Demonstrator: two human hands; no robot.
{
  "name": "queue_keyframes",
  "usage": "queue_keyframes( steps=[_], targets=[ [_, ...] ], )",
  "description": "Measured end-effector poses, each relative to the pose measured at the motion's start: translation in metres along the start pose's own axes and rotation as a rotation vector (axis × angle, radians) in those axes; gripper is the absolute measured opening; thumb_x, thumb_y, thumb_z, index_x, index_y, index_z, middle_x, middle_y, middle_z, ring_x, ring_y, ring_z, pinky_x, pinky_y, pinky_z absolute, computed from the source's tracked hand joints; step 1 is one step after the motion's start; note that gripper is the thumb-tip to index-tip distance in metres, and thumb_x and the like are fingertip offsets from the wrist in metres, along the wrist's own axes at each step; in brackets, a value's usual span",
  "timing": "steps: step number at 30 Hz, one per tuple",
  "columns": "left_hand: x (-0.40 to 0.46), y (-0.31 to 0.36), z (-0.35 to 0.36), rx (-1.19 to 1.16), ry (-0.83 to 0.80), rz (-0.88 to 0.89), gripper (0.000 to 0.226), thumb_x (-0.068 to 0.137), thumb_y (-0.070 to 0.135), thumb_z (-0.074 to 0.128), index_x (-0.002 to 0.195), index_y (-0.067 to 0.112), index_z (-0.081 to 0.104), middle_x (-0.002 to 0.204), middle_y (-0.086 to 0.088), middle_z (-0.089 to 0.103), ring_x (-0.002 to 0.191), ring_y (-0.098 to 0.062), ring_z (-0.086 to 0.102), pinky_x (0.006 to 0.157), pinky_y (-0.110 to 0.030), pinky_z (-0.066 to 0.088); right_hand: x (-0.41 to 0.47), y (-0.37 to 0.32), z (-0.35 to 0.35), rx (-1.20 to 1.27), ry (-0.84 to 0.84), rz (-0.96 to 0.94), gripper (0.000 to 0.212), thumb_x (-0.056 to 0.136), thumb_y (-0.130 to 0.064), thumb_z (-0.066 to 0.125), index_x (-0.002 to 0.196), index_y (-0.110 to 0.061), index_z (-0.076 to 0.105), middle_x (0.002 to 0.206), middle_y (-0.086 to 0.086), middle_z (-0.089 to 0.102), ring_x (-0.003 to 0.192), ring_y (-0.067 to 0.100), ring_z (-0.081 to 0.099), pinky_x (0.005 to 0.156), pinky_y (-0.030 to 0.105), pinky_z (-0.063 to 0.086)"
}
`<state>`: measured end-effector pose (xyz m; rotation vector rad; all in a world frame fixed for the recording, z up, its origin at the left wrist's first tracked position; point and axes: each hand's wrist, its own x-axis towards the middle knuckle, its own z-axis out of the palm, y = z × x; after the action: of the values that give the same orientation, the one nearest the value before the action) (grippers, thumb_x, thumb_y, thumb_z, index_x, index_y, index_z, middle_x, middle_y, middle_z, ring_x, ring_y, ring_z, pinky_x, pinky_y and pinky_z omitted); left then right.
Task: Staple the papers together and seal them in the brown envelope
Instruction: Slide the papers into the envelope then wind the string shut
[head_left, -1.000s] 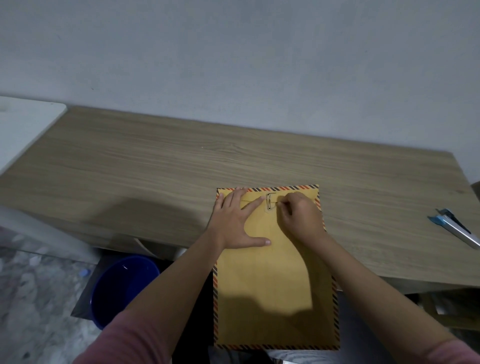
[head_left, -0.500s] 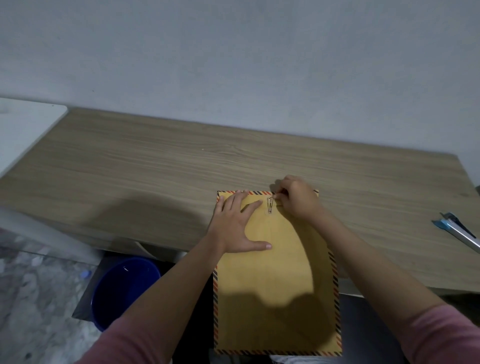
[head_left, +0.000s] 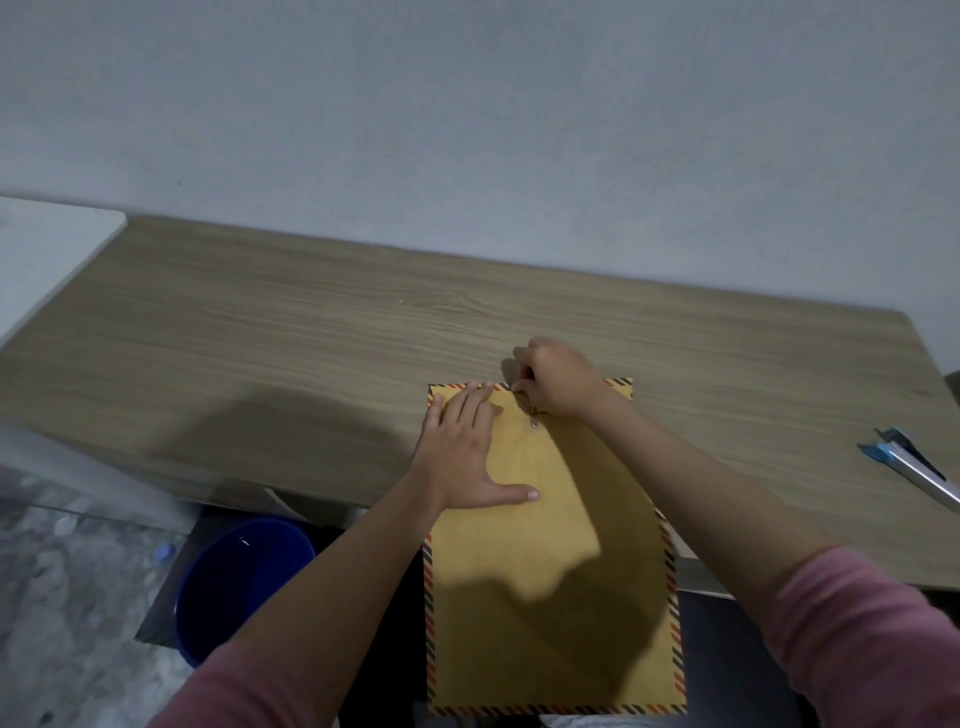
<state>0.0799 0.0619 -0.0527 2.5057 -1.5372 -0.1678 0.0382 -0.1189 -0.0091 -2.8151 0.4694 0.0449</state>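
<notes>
My left hand (head_left: 462, 452) presses flat on the brown envelope (head_left: 550, 597); my right hand (head_left: 556, 379) pinches its metal clasp (head_left: 534, 422), which I judge could snap.

Envelope (head_left: 550, 561) on desk (head_left: 260, 364), near edge hanging off at 6 o'clock. Both hands on far end: left hand (head_left: 467, 452) at 11, right hand (head_left: 556, 379) at 12. Stapler (head_left: 914, 465) at 3. Bucket (head_left: 239, 582) under desk at 8.
</notes>
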Motion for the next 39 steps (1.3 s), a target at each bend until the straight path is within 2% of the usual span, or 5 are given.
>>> queue_keyframes(
  steps=[7,11,23,30,39],
  targets=[
    [0.000,0.000,0.002,-0.042,0.053,-0.011,0.109,0.052,0.092,0.048,0.124,0.011,0.040,0.156,0.000,0.020,0.146,-0.018,0.011,0.117,-0.050,0.005,-0.016,-0.010,0.013,0.009,0.102,-0.051,0.015,0.086,-0.023,0.058,0.090,-0.008,0.060,0.097,0.013,0.057,0.096,0.033,0.051,0.075,0.038,0.040],
    [0.000,0.000,0.001,-0.033,0.053,-0.012,0.110,0.051,0.093,0.047,0.125,0.011,0.039,0.156,-0.001,0.019,0.145,-0.019,0.012,0.117,-0.050,0.006,-0.024,0.009,0.014,0.179,0.192,0.095,0.012,0.083,-0.018,0.063,0.083,-0.006,0.063,0.091,0.013,0.055,0.091,0.033,0.053,0.073,0.038,0.044],
    [0.000,0.001,0.000,0.001,0.051,-0.014,0.109,0.052,0.094,0.042,0.123,0.012,0.040,0.156,-0.002,0.020,0.145,-0.020,0.013,0.117,-0.052,0.008,-0.003,0.004,0.011,0.146,0.074,-0.026,0.016,0.082,-0.021,0.067,0.085,-0.006,0.063,0.095,0.011,0.058,0.092,0.030,0.055,0.068,0.034,0.039],
    [0.001,0.000,0.001,0.015,0.034,-0.017,0.109,0.052,0.094,0.041,0.123,0.012,0.040,0.156,-0.003,0.019,0.145,-0.021,0.012,0.117,-0.054,0.009,-0.003,0.017,0.007,0.260,0.103,0.110,0.018,0.076,-0.016,0.072,0.067,-0.014,0.056,0.080,0.003,0.047,0.081,0.031,0.056,0.067,0.036,0.043],
    [0.001,-0.001,0.002,0.009,0.026,-0.022,0.109,0.051,0.094,0.042,0.123,0.013,0.040,0.157,-0.003,0.018,0.145,-0.021,0.012,0.118,-0.053,0.006,-0.014,0.035,0.012,0.244,0.205,0.145,0.017,0.076,-0.021,0.073,0.073,-0.006,0.066,0.083,0.009,0.056,0.079,0.027,0.055,0.067,0.038,0.046]
  ],
)
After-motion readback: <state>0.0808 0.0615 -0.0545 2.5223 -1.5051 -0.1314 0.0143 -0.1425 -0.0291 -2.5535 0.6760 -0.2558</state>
